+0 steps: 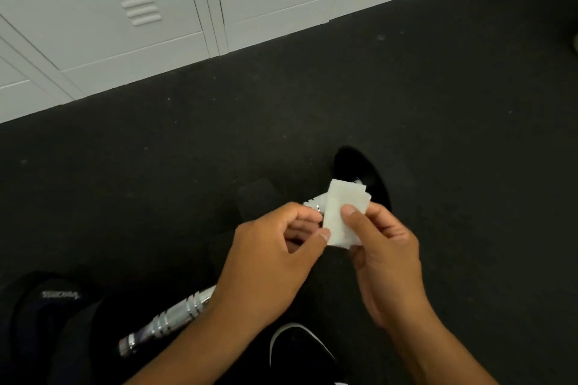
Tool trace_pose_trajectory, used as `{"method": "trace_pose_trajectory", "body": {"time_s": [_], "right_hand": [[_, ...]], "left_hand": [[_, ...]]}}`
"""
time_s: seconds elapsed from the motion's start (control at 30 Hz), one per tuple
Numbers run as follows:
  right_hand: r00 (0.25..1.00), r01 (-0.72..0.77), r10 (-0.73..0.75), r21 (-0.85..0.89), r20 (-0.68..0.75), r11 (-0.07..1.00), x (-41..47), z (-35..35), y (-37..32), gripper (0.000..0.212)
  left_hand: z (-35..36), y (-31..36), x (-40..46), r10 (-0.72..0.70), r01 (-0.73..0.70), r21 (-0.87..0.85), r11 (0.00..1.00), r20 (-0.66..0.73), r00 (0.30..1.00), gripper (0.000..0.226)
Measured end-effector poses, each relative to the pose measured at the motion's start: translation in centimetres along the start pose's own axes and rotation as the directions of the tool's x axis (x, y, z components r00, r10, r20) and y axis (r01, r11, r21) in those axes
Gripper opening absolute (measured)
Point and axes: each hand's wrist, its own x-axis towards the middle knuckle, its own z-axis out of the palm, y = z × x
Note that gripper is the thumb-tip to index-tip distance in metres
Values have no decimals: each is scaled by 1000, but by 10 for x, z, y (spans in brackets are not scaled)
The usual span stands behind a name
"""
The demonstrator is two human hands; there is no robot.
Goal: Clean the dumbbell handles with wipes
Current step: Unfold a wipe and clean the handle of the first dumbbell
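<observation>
Both forearms reach up from six o'clock. Left hand [269,256] and right hand [384,256] each pinch a folded white wipe [342,216] between thumb and fingers, just right of centre. Below them a dumbbell lies on the dark floor [156,166], its chrome handle [175,316] at seven o'clock. White lockers [125,9] fill eleven o'clock.

Bare forearms, no sleeves; black shoe [300,350] with white sole edge.
</observation>
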Motion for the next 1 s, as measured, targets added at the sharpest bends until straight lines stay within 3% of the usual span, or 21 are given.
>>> {"method": "trace_pose_trajectory", "body": {"time_s": [0.03,0.1,0.17,0.2,0.33,0.5,0.67,0.8,1.0], "right_hand": [[988,120,-138,-219,-66,968,7,-7,0,16],[879,361,-476,-654,1,664,19,-22,6,18],[772,456,-616,-811,155,367,34,-33,19,19],[752,460,-631,-837,189,297,40,-37,26,20],[733,415,-659,-879,170,235,62,-42,49,27],[648,475,-692,-879,318,39,77,-43,63,32],[630,526,-665,-850,400,-13,78,-43,79,31],[668,542,-593,-840,450,-27,77,-46,90,39],[738,505,-440,-851,512,-143,70,-45,95,69]], "left_hand": [[-3,-3,4,126,-118,219,969,-25,992,26],[-8,-13,12,287,-262,539,801,40,957,41],[-8,-22,17,239,-238,721,651,103,966,54],[-7,-24,18,187,-205,764,612,113,976,58],[-8,-33,13,146,-175,784,595,109,983,65],[-6,-29,11,48,-127,768,628,124,991,78],[-5,-19,13,7,-74,776,627,90,996,78],[-3,-19,13,-9,-57,765,641,81,997,78],[4,-36,10,9,-64,720,691,80,997,76]]}}
